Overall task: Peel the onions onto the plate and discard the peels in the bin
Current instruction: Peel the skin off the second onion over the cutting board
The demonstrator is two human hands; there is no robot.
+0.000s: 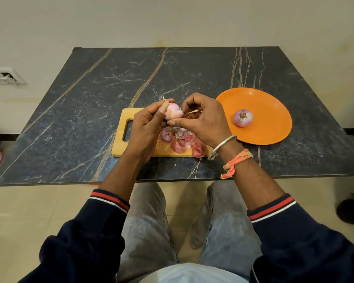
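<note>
Hovering over the cutting board [119, 149], my left grip [146, 127] is gripping a part-peeled onion [173, 113] while my right grip [204, 119] is pinching it too. Peels [180, 142] are lying on the board; one peeled onion [243, 118] is sitting on the plate [274, 99] right of the board. I am judging the binning undone.

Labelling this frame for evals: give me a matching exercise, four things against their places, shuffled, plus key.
Things:
1. pale pink onion
2. purple onion
3. peel pile
4. orange plate

Places:
A. on the cutting board
B. on the table, right of the cutting board
C. held between left hand and right hand
D. on the orange plate

Pairs: 1-C, 2-D, 3-A, 4-B
</note>
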